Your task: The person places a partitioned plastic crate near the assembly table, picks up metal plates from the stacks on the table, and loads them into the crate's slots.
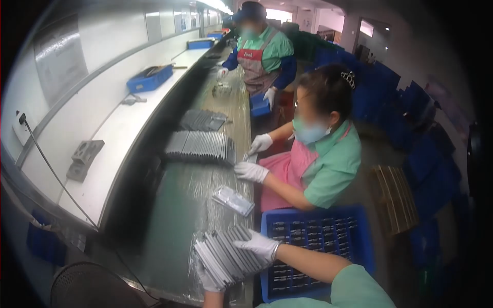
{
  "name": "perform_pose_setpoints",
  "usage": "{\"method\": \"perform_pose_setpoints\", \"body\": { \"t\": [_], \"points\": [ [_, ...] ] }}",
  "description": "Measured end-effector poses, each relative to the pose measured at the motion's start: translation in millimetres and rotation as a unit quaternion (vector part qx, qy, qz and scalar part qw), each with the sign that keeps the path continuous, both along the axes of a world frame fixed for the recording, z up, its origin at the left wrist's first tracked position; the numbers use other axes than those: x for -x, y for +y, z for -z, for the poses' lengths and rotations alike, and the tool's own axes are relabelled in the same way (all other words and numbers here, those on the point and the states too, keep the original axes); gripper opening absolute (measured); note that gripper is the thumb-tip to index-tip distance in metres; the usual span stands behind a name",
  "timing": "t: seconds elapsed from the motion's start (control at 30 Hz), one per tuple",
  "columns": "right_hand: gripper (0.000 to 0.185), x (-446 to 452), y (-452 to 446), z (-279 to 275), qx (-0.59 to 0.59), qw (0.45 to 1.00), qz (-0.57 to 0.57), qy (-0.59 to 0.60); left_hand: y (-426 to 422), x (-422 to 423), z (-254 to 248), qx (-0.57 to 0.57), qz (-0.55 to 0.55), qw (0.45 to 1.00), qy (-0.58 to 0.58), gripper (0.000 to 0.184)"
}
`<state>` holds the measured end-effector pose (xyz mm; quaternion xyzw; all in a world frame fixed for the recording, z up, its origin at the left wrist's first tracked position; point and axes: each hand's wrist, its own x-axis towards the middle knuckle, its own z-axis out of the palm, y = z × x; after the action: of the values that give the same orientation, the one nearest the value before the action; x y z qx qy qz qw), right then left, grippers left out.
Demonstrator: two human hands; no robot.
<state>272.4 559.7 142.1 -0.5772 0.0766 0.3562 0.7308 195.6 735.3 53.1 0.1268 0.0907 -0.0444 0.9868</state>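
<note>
A stack of flat grey metal pieces (226, 256), standing on edge side by side, is held between my two white-gloved hands at the table's near end. My right hand (259, 245) presses against its right side and top, fingers spread over the pieces. At the lower left, my left hand (208, 277) grips the other side, partly hidden by the stack. Just beyond lies a small group of flat silver pieces (233, 200) on the plastic-covered work surface (205, 179).
To my right stands a blue crate (367, 241) with rows of small dark parts. A masked co-worker (328, 159) handles a piece near a longer row of grey pieces (197, 146); another person (262, 56) stands farther back. A shelf with a blue bin (149, 79) runs along the left.
</note>
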Motion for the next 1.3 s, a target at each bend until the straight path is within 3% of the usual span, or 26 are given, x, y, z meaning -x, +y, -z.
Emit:
{"method": "perform_pose_setpoints", "body": {
  "t": [0.13,0.17,0.27,0.43,0.5,0.53,0.83,0.97,1.0,1.07,1.17,1.3],
  "points": [
    [0.062,8,-32,9,0.039,0.997,0.009,-0.072,-17,5,-11,-0.001,0.024,0.999,0.032,0.066],
    [0.052,11,-41,14,0.022,0.996,0.018,-0.086,-20,6,-10,0.003,0.031,0.999,0.034,0.066],
    [0.051,20,-54,9,-0.011,0.999,0.046,-0.026,-27,8,-3,0.060,0.046,0.997,0.007,0.067],
    [0.056,30,-59,26,0.057,0.995,0.034,-0.076,-34,12,-2,-0.035,0.051,0.997,0.049,0.071],
    [0.062,32,-58,-8,0.132,0.985,0.027,-0.104,-42,12,-21,-0.069,0.048,0.996,0.005,0.072],
    [0.064,33,-56,3,0.131,0.981,0.043,-0.140,-47,9,-32,-0.085,0.047,0.995,-0.023,0.073],
    [0.054,23,-44,23,0.173,0.972,0.020,-0.160,-46,4,-9,0.016,0.010,1.000,-0.021,0.073],
    [0.045,26,-52,6,0.099,0.978,0.039,-0.179,-38,6,-11,0.021,0.008,0.999,-0.028,0.073],
    [0.046,24,-63,16,0.147,0.971,0.018,-0.187,-35,7,-8,0.025,0.012,0.999,-0.032,0.073],
    [0.048,28,-78,-18,0.275,0.944,0.006,-0.184,-32,7,-3,0.046,-0.008,0.999,-0.023,0.072],
    [0.052,31,-116,-9,0.277,0.942,0.018,-0.188,-36,7,-17,0.077,-0.054,0.995,-0.031,0.071],
    [0.050,44,-188,-17,0.340,0.909,0.117,-0.209,-26,13,-8,-0.051,-0.009,0.999,-0.008,0.073]
  ]
}}
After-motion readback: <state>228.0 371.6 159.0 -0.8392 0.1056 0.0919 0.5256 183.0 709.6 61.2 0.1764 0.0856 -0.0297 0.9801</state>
